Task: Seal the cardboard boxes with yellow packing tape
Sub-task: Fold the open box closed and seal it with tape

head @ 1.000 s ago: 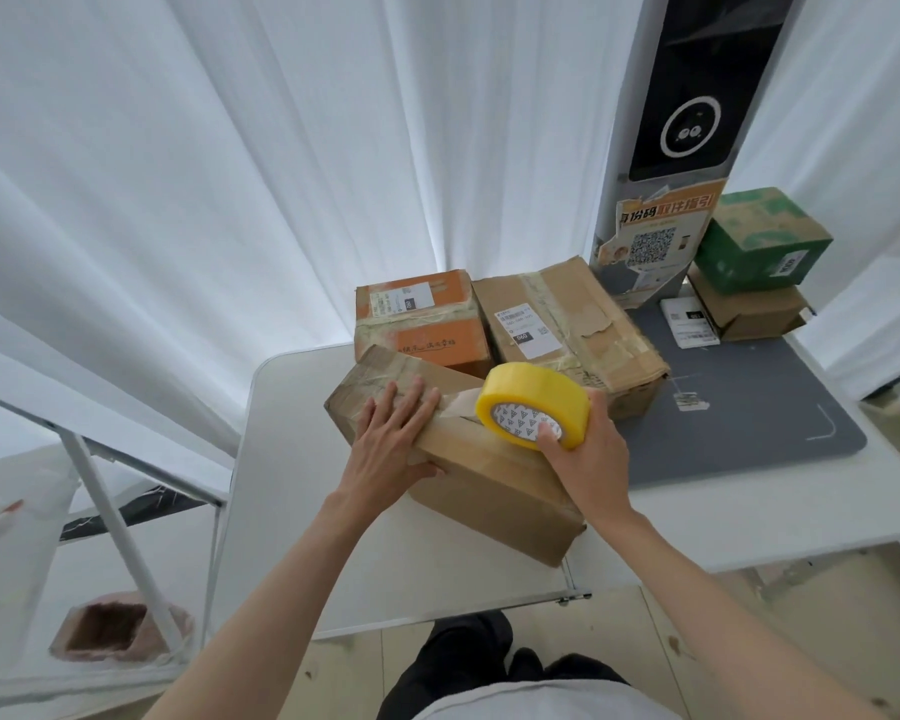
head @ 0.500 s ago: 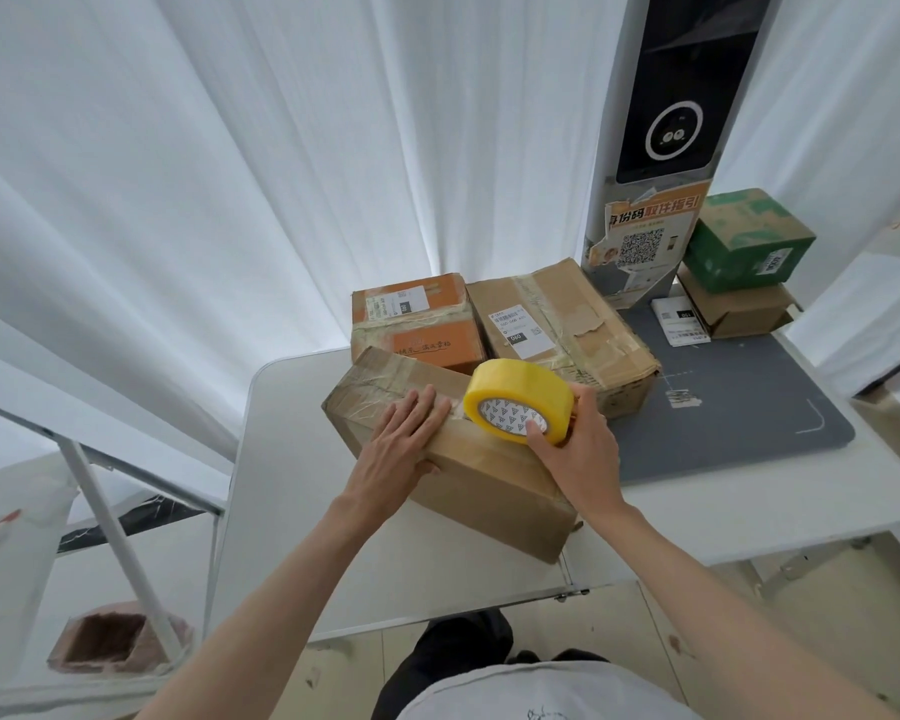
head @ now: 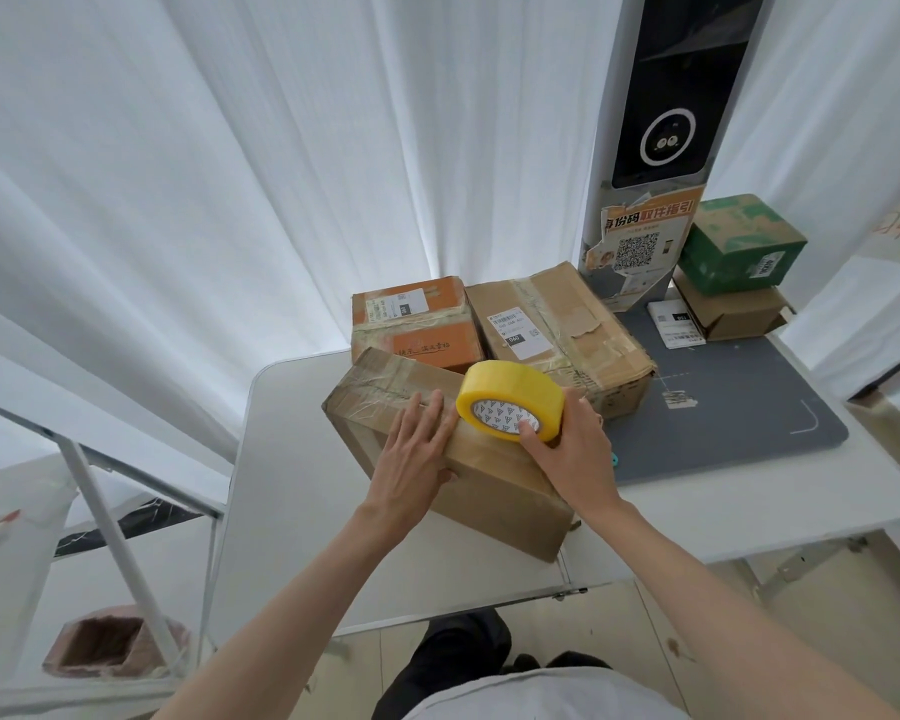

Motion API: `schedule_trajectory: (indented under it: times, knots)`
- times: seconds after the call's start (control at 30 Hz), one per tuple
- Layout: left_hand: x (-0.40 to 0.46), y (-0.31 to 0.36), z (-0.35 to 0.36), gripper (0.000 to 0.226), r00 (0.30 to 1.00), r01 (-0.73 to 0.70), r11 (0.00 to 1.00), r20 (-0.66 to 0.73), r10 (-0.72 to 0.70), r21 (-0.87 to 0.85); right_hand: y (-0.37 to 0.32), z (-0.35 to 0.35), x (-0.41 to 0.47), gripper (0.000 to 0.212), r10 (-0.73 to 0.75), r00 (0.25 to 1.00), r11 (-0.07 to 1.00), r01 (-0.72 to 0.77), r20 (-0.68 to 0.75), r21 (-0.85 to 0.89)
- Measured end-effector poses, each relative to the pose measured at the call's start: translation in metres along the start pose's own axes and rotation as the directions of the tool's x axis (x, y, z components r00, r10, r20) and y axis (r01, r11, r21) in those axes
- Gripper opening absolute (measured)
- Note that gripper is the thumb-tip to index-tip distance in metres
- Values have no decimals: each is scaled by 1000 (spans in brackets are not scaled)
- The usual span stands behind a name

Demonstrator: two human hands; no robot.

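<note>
Two hands work the nearest plain brown cardboard box [head: 453, 454], which lies skewed on the white folding table [head: 281, 511] in front of an orange-printed carton [head: 411, 324] and a larger, much-taped brown carton [head: 557, 330]. Straight, slightly spread fingers of the left hand [head: 411, 459] press flat on the box top. At that hand's fingertips, the right hand [head: 572, 459] grips the round roll of yellow packing tape [head: 510, 400], thumb on its printed core, fingers curled behind the rim. Whether tape is already drawn out cannot be told. Such a roll is probably light and stiff, best held by core and rim; the box looks rigid but worn, and may slide unless pinned from above
</note>
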State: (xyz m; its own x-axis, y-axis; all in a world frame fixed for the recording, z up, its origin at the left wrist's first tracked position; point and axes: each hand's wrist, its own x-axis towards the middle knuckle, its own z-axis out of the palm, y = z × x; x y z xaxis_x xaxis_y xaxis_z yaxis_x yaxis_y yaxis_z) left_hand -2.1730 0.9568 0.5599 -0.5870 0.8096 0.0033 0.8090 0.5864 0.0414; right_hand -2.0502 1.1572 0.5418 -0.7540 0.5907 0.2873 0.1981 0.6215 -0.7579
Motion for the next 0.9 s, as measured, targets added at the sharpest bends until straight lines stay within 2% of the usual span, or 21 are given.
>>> schedule_trajectory:
  times: [0.17, 0.33, 0.47, 0.57, 0.7, 0.8, 0.9]
  knots:
    - [6, 8, -5, 107, 1000, -14, 998, 15, 15, -63, -1, 0, 1, 50, 26, 1000, 1000, -26, 16, 4]
    - [8, 18, -6, 102, 999, 19, 1000, 48, -18, -22, -4, -2, 3, 57, 20, 1000, 1000, -20, 12, 17]
    - [7, 17, -4, 100, 998, -23, 999, 56, 21, 31, -9, -3, 3, 54, -16, 1000, 998, 17, 21, -53]
    - [9, 14, -5, 95, 997, -32, 999, 73, 31, 8, -13, -4, 4, 52, -13, 999, 993, 19, 49, -113]
    - [10, 13, -8, 94, 996, -33, 999, 85, 34, -15, -28, 2, 11, 63, 103, 991, 979, -85, 88, -187]
    - [9, 13, -9, 94, 996, -31, 999, 87, 30, 11, -34, 5, 20, 49, 157, 977, 972, -128, 141, -196]
    - [10, 13, -12, 92, 995, -36, 999, 91, 32, 41, -37, 0, 25, 40, 134, 979, 982, -111, 151, -151]
